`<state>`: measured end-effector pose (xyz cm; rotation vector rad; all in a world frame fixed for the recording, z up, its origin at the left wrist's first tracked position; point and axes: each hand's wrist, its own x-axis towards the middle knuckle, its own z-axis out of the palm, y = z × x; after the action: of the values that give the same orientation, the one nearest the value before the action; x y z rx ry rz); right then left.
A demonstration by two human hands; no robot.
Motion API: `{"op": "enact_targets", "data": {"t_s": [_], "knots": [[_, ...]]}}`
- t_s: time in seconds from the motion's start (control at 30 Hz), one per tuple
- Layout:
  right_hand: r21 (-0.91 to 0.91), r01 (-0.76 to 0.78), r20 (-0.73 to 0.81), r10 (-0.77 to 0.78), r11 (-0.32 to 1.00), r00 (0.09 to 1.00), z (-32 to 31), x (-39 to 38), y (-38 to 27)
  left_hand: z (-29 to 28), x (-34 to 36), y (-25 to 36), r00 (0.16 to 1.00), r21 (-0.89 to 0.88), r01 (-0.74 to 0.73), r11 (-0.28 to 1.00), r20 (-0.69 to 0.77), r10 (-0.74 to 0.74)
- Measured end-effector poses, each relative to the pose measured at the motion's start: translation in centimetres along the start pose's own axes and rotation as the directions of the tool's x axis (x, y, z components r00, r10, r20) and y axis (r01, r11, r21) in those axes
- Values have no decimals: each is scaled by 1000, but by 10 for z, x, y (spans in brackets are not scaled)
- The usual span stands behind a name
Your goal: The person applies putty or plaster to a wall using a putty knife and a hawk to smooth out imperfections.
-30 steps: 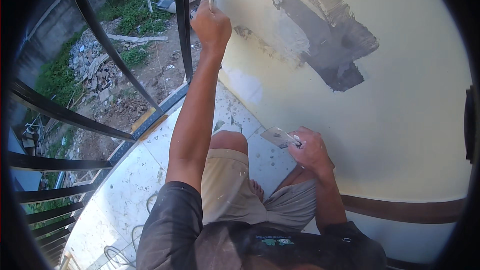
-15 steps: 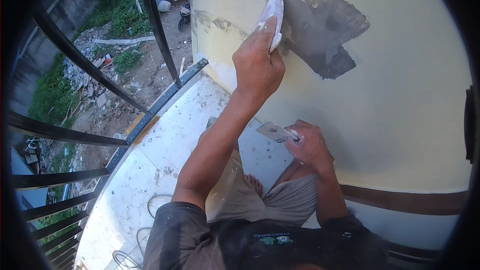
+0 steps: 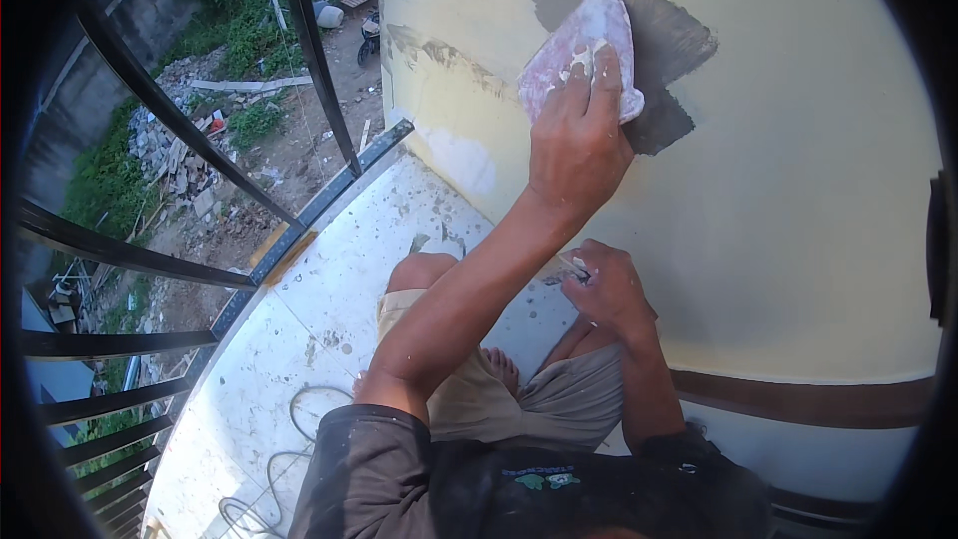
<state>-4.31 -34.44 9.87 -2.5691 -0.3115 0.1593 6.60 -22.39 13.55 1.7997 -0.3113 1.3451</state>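
Pale yellow wall [image 3: 798, 190] takes up your right side; speckled white floor [image 3: 329, 289] runs along its foot, with the black railing [image 3: 320, 60] curving down your left. Rough grey patch [image 3: 674, 50] sits high on the wall. Spreader [image 3: 587, 30], whitish-pink and roughly triangular, lies over part of that patch, in your left hand [image 3: 579, 145]. Grip there is closed, fingers laid long over the outer face, probably to press it evenly and steer its angle. Right hand [image 3: 611, 289] is closed on the scraper [image 3: 580, 275], held low near your right knee, below the left forearm, likely parked there to stay reachable yet out of the left arm's way. Hard to see: your left forearm covers most of the scraper blade; left thumb is out of sight behind the spreader; can't tell whether the spreader's whole edge touches the wall. Patch under it is hidden, and its top runs off frame.
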Motion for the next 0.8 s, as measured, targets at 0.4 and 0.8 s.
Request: {"op": "enact_targets", "data": {"t_s": [0.4,0.8], "knots": [[-1,82,13,-82,997,997,-4,-10,-2,-51,81,-87,987,114,162,980,-37,-159],[234,79,-203,-30,969,979,27,-1,10,-41,-47,26,980,-281,114,953,187,-62]]}}
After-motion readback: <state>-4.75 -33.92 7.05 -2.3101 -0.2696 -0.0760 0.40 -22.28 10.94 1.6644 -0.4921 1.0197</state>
